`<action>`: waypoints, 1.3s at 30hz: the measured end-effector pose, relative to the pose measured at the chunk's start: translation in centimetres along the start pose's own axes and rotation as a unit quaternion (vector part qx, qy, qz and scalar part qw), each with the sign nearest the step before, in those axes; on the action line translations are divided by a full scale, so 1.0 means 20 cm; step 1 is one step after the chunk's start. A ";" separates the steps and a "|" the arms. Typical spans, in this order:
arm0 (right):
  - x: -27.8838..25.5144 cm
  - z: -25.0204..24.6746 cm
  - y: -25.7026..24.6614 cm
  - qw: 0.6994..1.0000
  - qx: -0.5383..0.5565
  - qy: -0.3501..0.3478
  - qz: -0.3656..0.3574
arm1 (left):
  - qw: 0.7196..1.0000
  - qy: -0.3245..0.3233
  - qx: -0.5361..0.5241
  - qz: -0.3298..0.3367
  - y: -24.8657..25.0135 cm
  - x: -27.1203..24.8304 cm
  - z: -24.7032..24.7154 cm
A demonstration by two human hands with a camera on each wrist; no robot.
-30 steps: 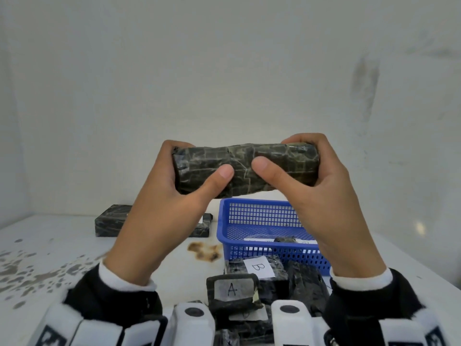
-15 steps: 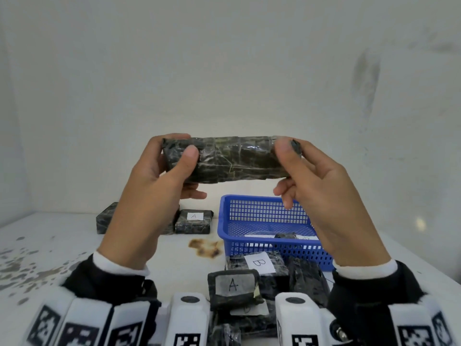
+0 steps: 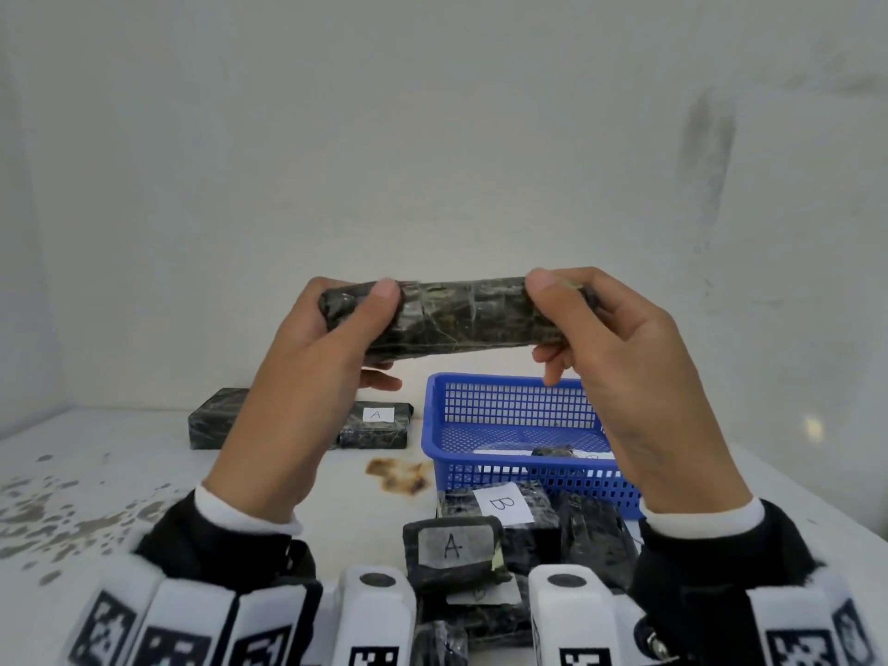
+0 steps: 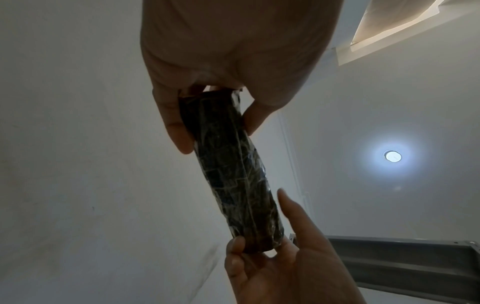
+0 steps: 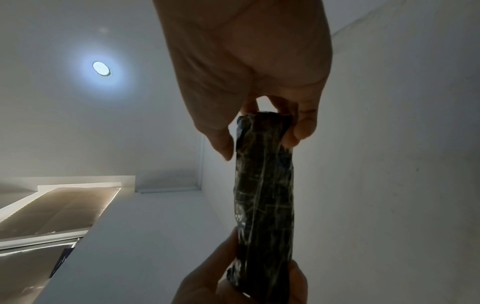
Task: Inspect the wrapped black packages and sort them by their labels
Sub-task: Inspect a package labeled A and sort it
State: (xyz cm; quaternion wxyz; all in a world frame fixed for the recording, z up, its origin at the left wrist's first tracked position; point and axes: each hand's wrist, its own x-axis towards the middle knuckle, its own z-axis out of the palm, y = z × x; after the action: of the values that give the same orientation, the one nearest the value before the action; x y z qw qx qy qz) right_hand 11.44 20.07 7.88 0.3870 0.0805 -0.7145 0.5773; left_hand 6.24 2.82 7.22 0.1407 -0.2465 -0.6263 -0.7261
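Note:
I hold a long wrapped black package (image 3: 456, 319) level in the air above the table, seen lengthways in the wrist views as package (image 4: 233, 174) and package (image 5: 263, 195). My left hand (image 3: 346, 324) pinches its left end between thumb and fingers. My right hand (image 3: 567, 314) pinches its right end the same way. No label shows on the side facing me. Below lie a package labelled A (image 3: 451, 545) and a package labelled B (image 3: 499, 507) in a near pile.
A blue basket (image 3: 509, 406) stands behind the pile with a package and white labels inside. Two black packages (image 3: 375, 425) lie at the back left, one labelled A. A brown stain (image 3: 399, 475) and grey specks mark the white table (image 3: 96, 473). Walls close the back and sides.
Both thumbs slid from the package's middle out to its ends. The package turned in my fingers and sits a little higher, showing a narrower side.

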 end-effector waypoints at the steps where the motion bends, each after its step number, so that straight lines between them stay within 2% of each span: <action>1: 0.00 0.00 0.00 1.000 -0.007 -0.001 -0.003 | 1.000 0.002 0.004 0.003 0.00 0.00 0.00; 10: -0.01 0.00 0.00 0.999 -0.026 -0.006 -0.036 | 0.998 0.011 0.051 0.037 -0.01 -0.02 0.02; 16: 0.01 -0.01 0.03 0.999 -0.023 0.012 -0.030 | 0.997 -0.008 0.078 0.024 0.00 -0.02 0.01; 21: 0.00 0.00 0.01 1.000 0.018 -0.005 0.005 | 0.999 0.008 0.048 -0.001 0.00 -0.02 0.00; 26: 0.00 -0.01 0.02 0.999 0.034 -0.006 -0.008 | 0.999 -0.001 0.026 -0.033 0.01 -0.01 0.00; 34: 0.01 -0.01 0.02 0.999 0.033 -0.030 -0.001 | 0.998 0.009 -0.064 -0.027 -0.01 0.03 -0.01; 39: 0.01 -0.01 0.02 0.999 0.037 -0.037 0.007 | 0.997 0.011 -0.071 -0.015 -0.03 0.03 -0.01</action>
State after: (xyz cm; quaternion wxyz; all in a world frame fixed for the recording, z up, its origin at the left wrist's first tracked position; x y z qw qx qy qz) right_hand 11.19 20.52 7.70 0.3529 0.1115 -0.7070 0.6026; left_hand 5.37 2.69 7.12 0.1194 -0.2383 -0.5751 -0.7734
